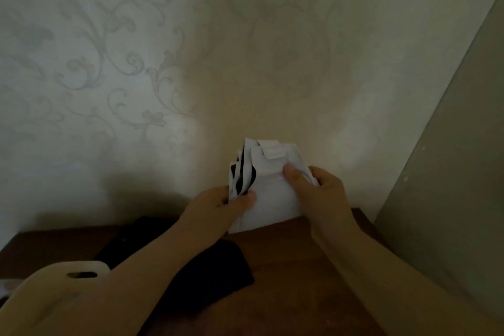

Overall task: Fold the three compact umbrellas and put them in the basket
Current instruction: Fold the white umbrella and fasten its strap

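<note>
A white compact umbrella (pixel 268 188) with a black inner lining is held upright above the brown table (pixel 294 259), its canopy gathered into pleats and a closing strap lying across the top. My left hand (pixel 218 206) grips the pleats on the left side. My right hand (pixel 319 191) holds the right side, thumb pressed on the front of the cloth. A black umbrella (pixel 207 275) lies on the table under my left forearm. A cream basket (pixel 54 297) with a slot handle stands at the lower left.
A patterned wallpaper wall (pixel 163 76) rises right behind the table. A plain greenish panel (pixel 450 172) closes off the right side. The table's left edge runs near the basket.
</note>
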`<state>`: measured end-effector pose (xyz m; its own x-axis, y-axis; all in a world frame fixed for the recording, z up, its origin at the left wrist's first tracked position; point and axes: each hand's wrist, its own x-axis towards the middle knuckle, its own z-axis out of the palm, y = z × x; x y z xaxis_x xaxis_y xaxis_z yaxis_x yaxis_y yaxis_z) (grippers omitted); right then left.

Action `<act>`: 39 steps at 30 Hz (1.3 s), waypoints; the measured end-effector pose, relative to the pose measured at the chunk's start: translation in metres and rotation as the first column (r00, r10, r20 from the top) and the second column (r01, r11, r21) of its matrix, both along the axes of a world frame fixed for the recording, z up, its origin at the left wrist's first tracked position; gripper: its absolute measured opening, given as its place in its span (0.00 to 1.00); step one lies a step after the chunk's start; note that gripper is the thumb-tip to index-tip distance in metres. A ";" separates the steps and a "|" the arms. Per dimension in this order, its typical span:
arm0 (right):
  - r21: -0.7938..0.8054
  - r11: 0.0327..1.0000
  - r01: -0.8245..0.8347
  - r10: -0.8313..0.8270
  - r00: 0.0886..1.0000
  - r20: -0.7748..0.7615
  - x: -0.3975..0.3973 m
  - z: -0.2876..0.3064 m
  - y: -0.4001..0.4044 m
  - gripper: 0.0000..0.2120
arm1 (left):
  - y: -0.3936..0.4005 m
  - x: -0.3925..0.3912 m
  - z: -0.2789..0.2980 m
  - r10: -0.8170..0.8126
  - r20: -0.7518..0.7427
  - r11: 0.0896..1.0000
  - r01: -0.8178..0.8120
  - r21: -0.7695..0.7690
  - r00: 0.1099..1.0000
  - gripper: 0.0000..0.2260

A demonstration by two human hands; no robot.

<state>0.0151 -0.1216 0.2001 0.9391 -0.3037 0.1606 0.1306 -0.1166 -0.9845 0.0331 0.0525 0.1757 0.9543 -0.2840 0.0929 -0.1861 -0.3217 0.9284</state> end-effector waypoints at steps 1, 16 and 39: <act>-0.029 1.000 -0.006 0.007 0.999 0.040 -0.001 0.000 -0.002 0.23 | 0.002 0.001 0.004 -0.052 -0.099 0.999 0.051 -0.017 0.994 0.20; -0.044 0.985 -0.167 0.151 0.958 -0.244 -0.003 0.013 -0.007 0.13 | -0.003 -0.012 -0.005 0.038 0.580 0.907 -0.272 0.321 0.814 0.26; -0.221 0.903 -0.369 0.402 0.907 0.127 -0.010 0.000 -0.009 0.08 | 0.018 -0.002 0.013 -0.314 -0.293 0.935 0.240 -0.261 0.903 0.21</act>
<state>0.0054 -0.1310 0.2005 0.9311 0.1280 0.3414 0.3616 -0.2035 -0.9098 0.0315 0.0704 0.1885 0.8266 -0.5498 -0.1201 0.0851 -0.0888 0.9924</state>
